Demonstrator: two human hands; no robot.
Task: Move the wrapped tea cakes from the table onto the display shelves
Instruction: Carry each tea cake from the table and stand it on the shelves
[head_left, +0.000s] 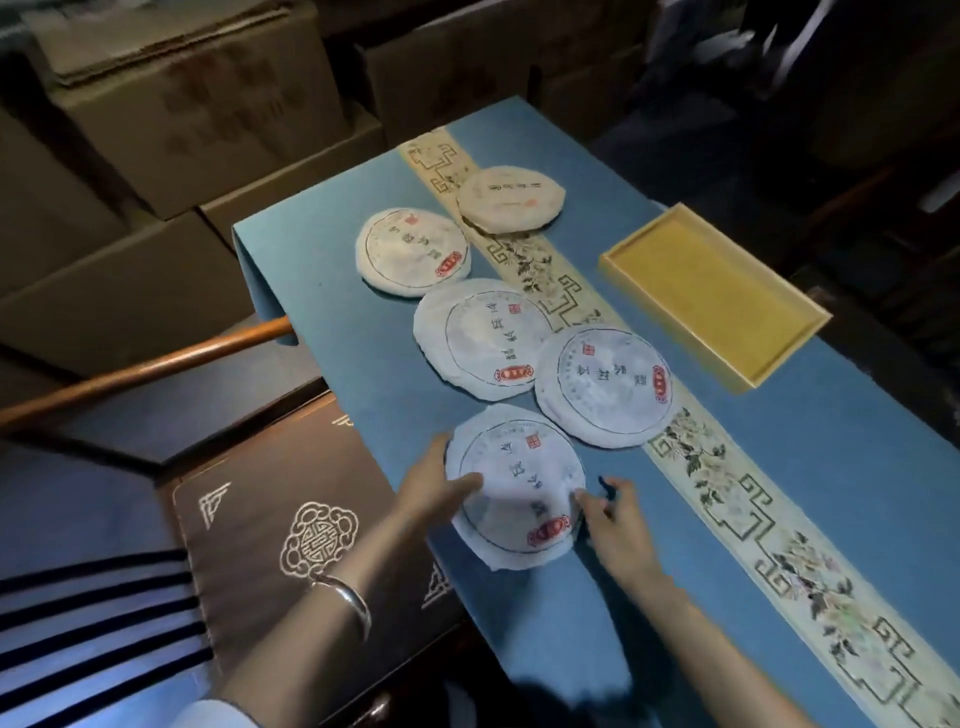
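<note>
- Nearest tea cake (517, 486) lies flat on the blue table (332, 270), between both hands.
- Left hand (434, 491): fingers spread, thumb resting on the wrapper's left edge; not yet closed.
- Right hand (618, 525): fingertips touch the right edge.
- Neither hand is nearer; judged best lifted two-handed.

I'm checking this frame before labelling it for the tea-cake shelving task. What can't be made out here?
- Display shelves: not in the head view at all.
- Print on the cardboard boxes: blurred and dim.
- Underside of the nearest tea cake: hidden by its own wrapper; whether the left hand and right hand have lifted it is unclear.
- Characters on the farthest tea cake: too small.
</note>
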